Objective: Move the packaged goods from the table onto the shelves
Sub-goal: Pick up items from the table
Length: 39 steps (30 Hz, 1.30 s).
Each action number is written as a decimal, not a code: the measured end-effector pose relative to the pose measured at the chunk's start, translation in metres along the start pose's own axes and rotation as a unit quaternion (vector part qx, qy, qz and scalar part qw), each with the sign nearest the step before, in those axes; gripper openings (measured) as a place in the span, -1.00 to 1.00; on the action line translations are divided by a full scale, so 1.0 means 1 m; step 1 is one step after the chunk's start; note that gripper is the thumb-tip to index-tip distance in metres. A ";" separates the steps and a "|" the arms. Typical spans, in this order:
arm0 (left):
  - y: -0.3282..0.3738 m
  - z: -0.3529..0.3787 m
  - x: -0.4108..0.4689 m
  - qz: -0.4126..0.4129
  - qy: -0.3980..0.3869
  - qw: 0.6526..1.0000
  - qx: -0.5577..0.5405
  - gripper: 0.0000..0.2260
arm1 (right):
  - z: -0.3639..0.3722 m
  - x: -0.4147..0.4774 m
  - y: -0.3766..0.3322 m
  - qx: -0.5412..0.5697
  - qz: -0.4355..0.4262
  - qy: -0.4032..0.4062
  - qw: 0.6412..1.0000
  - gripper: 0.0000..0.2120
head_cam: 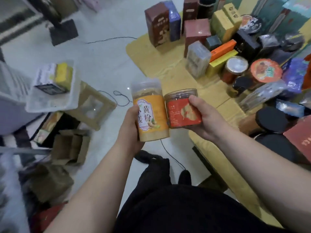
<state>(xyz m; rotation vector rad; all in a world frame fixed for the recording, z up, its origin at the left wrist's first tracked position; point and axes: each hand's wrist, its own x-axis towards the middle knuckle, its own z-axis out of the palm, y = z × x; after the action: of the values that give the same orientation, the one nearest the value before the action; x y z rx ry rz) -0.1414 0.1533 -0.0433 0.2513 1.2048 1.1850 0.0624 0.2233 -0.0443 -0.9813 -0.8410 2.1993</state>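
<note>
Jars filled both of my grips. My left hand (133, 125) was wrapped round the lower half of the tall yellow-labelled jar (151, 111). My right hand (202, 118) was clamped on the shorter red-labelled jar (180, 110) from its outer side, thumb laid across the top of the label. Both jars stood close to upright, their long axes leaning a little away from me, and their walls touched. The red one was on the side nearer the desk (156, 59) and the yellow one on the side away from it. Neither rested on the desk: I held them in the air over the floor (104, 64), just off the desk's near corner. The other boxes and tins (235, 47) crowded the desk farther in.

No shelf showed anywhere in my view, so I could not tell which way the jars had to go. As I judged it, the coming move turned on exactly that. If the shelves lay away from the desk, my left grip with the yellow jar was the nearer and would arrive first. With both jars already base-down, I reckoned each could be set on its bottom without being turned in the grip. The taller yellow one would need the roomier gap.
</note>
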 end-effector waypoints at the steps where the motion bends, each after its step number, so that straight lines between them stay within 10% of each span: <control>1: -0.003 -0.014 -0.015 0.010 0.016 1.000 -0.016 -0.48 | 0.013 0.000 0.007 -0.014 0.010 -0.017 1.000 -0.04; 10: -0.015 -0.137 -0.164 0.159 0.169 0.967 -0.101 -0.56 | 0.162 0.005 0.086 -0.144 0.093 -0.173 0.970 -0.38; 16: -0.025 -0.236 -0.299 0.251 0.306 0.905 -0.155 -0.50 | 0.310 -0.014 0.175 -0.213 0.145 -0.326 0.910 -0.18; 22: -0.073 -0.319 -0.461 0.294 0.474 0.806 -0.198 -0.15 | 0.461 -0.086 0.295 -0.238 0.191 -0.483 0.821 -0.33; 27: -0.119 -0.347 -0.582 0.365 0.582 0.698 -0.201 -0.36 | 0.560 -0.173 0.381 -0.243 0.233 -0.598 0.728 -0.08; 39: -0.144 -0.376 -0.734 0.417 0.734 0.488 -0.220 -0.25 | 0.723 -0.314 0.470 -0.234 0.237 -0.772 0.542 -0.28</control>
<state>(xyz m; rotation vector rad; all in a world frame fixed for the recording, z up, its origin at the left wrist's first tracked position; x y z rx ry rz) -0.2831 -0.6529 0.1292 -0.9605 2.2115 2.7732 -0.4499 -0.5185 0.1270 1.2327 -2.0990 3.0384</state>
